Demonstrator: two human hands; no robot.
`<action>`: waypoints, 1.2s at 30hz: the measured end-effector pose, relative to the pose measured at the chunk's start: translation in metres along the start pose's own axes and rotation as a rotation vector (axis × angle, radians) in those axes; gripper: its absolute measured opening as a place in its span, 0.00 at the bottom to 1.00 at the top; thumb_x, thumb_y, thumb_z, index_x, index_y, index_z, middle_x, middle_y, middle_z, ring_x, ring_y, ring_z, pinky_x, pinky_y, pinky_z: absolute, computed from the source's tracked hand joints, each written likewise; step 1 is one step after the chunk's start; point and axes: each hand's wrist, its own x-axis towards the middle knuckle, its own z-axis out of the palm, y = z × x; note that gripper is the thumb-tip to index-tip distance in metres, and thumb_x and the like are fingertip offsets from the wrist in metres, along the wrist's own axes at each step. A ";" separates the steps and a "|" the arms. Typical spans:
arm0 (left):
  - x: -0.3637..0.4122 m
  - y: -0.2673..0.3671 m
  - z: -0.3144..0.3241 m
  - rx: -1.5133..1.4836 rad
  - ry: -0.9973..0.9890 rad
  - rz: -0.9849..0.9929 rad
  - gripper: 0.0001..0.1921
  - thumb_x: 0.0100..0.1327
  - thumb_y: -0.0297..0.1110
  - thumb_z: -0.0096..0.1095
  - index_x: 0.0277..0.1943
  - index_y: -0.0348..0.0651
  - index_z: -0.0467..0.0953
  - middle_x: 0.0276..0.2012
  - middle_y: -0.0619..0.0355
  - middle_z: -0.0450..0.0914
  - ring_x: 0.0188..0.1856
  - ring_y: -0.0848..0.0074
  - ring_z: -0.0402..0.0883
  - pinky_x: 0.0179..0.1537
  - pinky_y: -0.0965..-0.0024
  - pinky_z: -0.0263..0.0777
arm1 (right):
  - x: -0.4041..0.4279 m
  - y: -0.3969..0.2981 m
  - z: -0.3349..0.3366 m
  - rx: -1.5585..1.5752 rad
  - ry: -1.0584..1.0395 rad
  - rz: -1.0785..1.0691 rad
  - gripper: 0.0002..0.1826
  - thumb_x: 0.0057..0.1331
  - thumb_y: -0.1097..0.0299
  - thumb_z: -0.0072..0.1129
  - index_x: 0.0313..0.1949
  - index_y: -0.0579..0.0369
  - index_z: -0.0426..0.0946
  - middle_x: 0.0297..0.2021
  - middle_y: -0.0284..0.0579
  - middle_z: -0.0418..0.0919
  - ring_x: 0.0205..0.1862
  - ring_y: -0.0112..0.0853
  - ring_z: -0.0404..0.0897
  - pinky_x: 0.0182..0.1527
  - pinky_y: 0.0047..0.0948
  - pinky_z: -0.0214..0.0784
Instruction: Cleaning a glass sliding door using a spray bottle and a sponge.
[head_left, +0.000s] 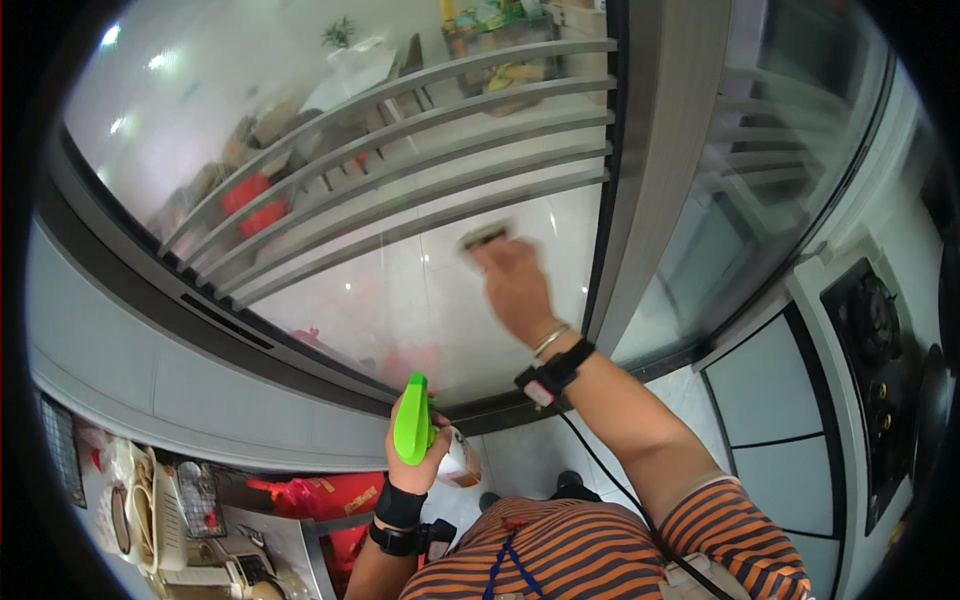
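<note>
My left hand (415, 474) grips a spray bottle (460, 461) with a bright green trigger head (412, 424). Its white, labelled body shows at the right side of the fist, low in front of the glass door. My right hand (517, 285) is stretched forward and blurred. Between its fingers is a small dark-and-pale pad (485, 235), perhaps a sponge or scrubber, at the glass pane (480, 330) just below the grey horizontal bars (420, 217). Whether the pad touches the glass cannot be made out.
A grey door frame (645, 165) stands right of the pane, with another glass panel (765, 187) beyond. To the right is a gas hob (874, 322) above grey cabinets (769, 382). Kitchenware and a cream basket (166, 517) crowd the lower left. A black cable (600, 465) hangs from my right wrist.
</note>
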 end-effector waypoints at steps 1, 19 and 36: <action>-0.003 -0.004 -0.008 -0.024 0.017 -0.038 0.31 0.48 0.12 0.56 0.57 0.35 0.61 0.47 0.57 0.70 0.37 0.78 0.75 0.40 0.75 0.70 | -0.008 -0.010 0.014 0.049 -0.156 -0.161 0.16 0.54 0.77 0.49 0.43 0.48 0.75 0.42 0.36 0.70 0.44 0.37 0.68 0.47 0.35 0.65; -0.048 -0.019 -0.107 0.045 -0.002 -0.141 0.31 0.48 0.12 0.55 0.58 0.35 0.61 0.52 0.55 0.69 0.38 0.78 0.76 0.43 0.74 0.71 | -0.053 -0.047 0.086 -0.088 -0.154 -0.329 0.17 0.54 0.73 0.53 0.44 0.44 0.76 0.46 0.30 0.67 0.46 0.33 0.66 0.42 0.30 0.64; -0.079 -0.042 -0.146 0.014 0.018 -0.123 0.33 0.47 0.13 0.58 0.59 0.33 0.60 0.52 0.55 0.69 0.39 0.78 0.75 0.43 0.75 0.70 | -0.043 -0.082 0.113 -0.123 -0.255 -0.303 0.19 0.53 0.74 0.50 0.46 0.44 0.76 0.42 0.33 0.72 0.46 0.34 0.69 0.43 0.34 0.63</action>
